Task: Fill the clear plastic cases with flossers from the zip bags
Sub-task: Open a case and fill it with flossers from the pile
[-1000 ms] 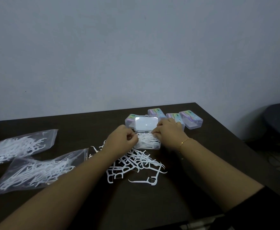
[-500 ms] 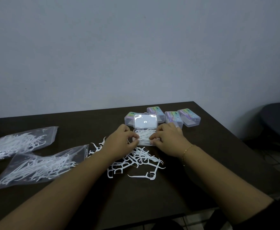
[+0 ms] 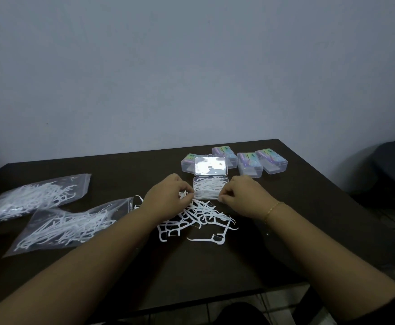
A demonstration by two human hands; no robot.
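An open clear plastic case [image 3: 210, 190] lies mid-table with its lid [image 3: 210, 166] standing up, and white flossers fill its tray. A loose pile of flossers [image 3: 198, 219] spreads in front of it. My left hand [image 3: 168, 200] sits at the case's left front corner and pinches a flosser between its fingertips. My right hand [image 3: 243, 195] rests at the right front corner with curled fingers; I cannot see anything in it. Two zip bags of flossers [image 3: 34, 198] [image 3: 67, 226] lie at the left.
Several closed clear cases with coloured labels [image 3: 271, 160] [image 3: 249, 164] [image 3: 223, 153] [image 3: 188, 161] stand in a row behind the open case. The dark table [image 3: 215, 266] ends close to me at the front edge. A dark chair [image 3: 393, 170] stands at the right.
Both hands have drawn back from over the open case to its front corners, uncovering the flossers in the tray. The left hand now pinches a flosser from the pile.
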